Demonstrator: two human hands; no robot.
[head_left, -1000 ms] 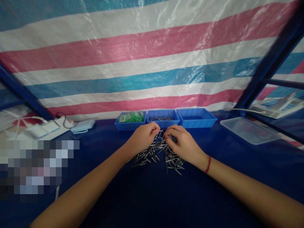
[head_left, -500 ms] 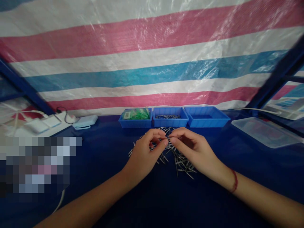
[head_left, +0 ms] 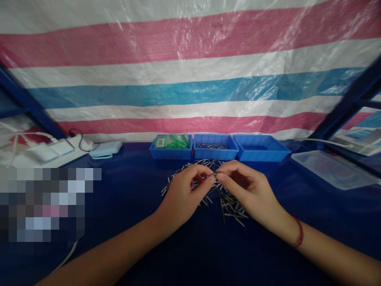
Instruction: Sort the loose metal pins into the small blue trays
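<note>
My left hand (head_left: 186, 190) and my right hand (head_left: 253, 188) meet fingertip to fingertip above a pile of thin metal rivets (head_left: 233, 206). Between the pinched thumbs and forefingers of both hands is a small thin metal rivet (head_left: 213, 174), mostly covered by the fingertips. The pile lies on the dark blue table, partly hidden beneath the hands. Behind it, the middle blue bin (head_left: 216, 153) holds more of the metal pieces. The left blue bin (head_left: 171, 154) has green and clear plastic packets in it, and the right blue bin (head_left: 262, 155) shows a bare bottom.
A translucent plastic lid (head_left: 333, 169) lies at the right. On the left are a light blue case (head_left: 105, 149), a white power strip (head_left: 67, 155) with plugs and cables, and a blurred-out area. A striped plastic sheet (head_left: 178, 95) hangs behind the bins between blue frame posts.
The view has shifted slightly. Both hands remain pinched together over the pile, and a little more of the thin piece shows between the fingertips.
</note>
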